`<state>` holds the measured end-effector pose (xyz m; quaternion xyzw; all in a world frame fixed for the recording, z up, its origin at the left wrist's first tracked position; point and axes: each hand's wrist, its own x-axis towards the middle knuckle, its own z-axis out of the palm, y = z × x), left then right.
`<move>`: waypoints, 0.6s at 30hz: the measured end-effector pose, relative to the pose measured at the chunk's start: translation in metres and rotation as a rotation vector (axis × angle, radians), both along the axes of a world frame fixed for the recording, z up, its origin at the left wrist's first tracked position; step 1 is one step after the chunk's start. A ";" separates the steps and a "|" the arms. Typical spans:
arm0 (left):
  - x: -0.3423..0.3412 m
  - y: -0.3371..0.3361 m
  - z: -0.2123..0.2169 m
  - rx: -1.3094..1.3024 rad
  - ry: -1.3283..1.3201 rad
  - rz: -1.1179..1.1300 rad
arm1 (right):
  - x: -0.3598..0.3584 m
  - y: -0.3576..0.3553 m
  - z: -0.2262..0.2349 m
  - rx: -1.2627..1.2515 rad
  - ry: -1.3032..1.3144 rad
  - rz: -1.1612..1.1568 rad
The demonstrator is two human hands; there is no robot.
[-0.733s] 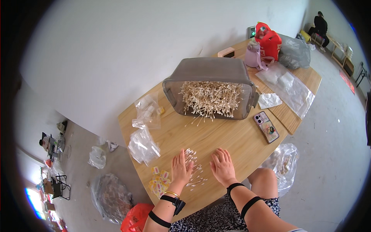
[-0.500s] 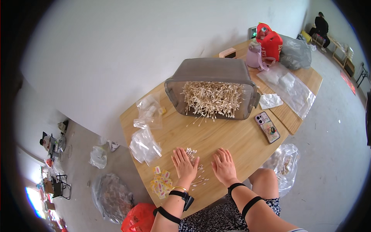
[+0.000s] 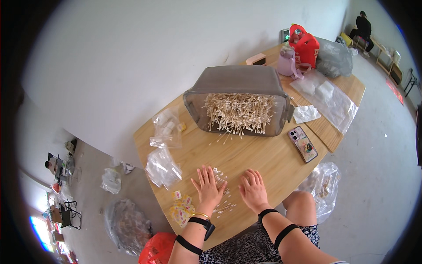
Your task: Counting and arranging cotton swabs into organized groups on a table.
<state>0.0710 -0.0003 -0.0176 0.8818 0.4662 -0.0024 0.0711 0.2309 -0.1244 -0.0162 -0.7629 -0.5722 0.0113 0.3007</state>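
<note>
My left hand (image 3: 207,190) lies palm down with fingers spread, at the left edge of a small loose spread of cotton swabs (image 3: 225,206). Some swabs pass close to its thumb and index finger; whether any sit beneath the palm is hidden. To the right of the swabs my right hand (image 3: 254,192) rests palm down, its fingers stretched forward and slightly bent, with nothing visible in them. Beyond both hands a grey plastic bin (image 3: 239,79) lies on its side. Its opening faces me, and a large heap of cotton swabs (image 3: 239,112) fills the lower part.
Small yellow-and-white labels (image 3: 181,212) lie left of my left wrist. Clear plastic bags (image 3: 162,167) are farther left on the wooden table (image 3: 206,152). A phone (image 3: 302,144) and white tissue (image 3: 306,114) lie right of the bin. A red bag (image 3: 304,48) stands at the far right.
My left hand has spread its fingers and shifted slightly left, showing more of the swabs beside it. My right hand has barely moved. The whole view has shifted a little.
</note>
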 end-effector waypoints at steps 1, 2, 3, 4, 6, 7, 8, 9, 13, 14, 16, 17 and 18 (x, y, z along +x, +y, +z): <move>0.000 -0.007 0.001 0.003 0.004 0.002 | 0.000 0.000 0.000 0.001 -0.003 0.005; 0.000 -0.014 0.001 -0.008 0.020 0.010 | 0.000 0.000 0.000 0.004 0.001 0.006; 0.000 -0.020 0.002 -0.019 0.036 0.018 | 0.000 0.000 0.000 0.008 0.004 0.006; -0.001 -0.026 0.001 -0.017 0.038 0.019 | 0.000 0.000 0.001 0.012 0.006 0.005; -0.001 -0.034 -0.001 -0.003 -0.021 0.019 | 0.000 0.000 0.000 0.013 0.007 0.001; -0.002 -0.033 -0.002 -0.002 -0.020 0.020 | -0.001 0.000 0.000 0.011 0.006 -0.001; -0.001 -0.030 -0.003 0.011 0.023 0.035 | -0.001 0.000 0.000 0.012 0.007 -0.001; -0.001 -0.027 -0.005 0.024 0.066 0.049 | -0.001 0.001 0.000 0.017 0.004 0.000; 0.007 0.000 -0.003 0.015 0.029 0.114 | -0.001 0.001 0.000 0.007 -0.007 -0.008; 0.007 0.006 -0.004 0.025 0.040 0.119 | -0.002 0.002 -0.001 0.006 -0.007 -0.010; 0.009 0.013 -0.004 0.034 0.051 0.119 | -0.002 0.002 -0.002 0.006 -0.006 -0.008; 0.011 0.015 -0.003 0.014 0.062 0.121 | -0.001 0.001 -0.002 0.005 -0.007 -0.012; 0.012 0.018 -0.002 -0.006 0.074 0.122 | -0.001 0.000 -0.001 0.002 -0.010 -0.013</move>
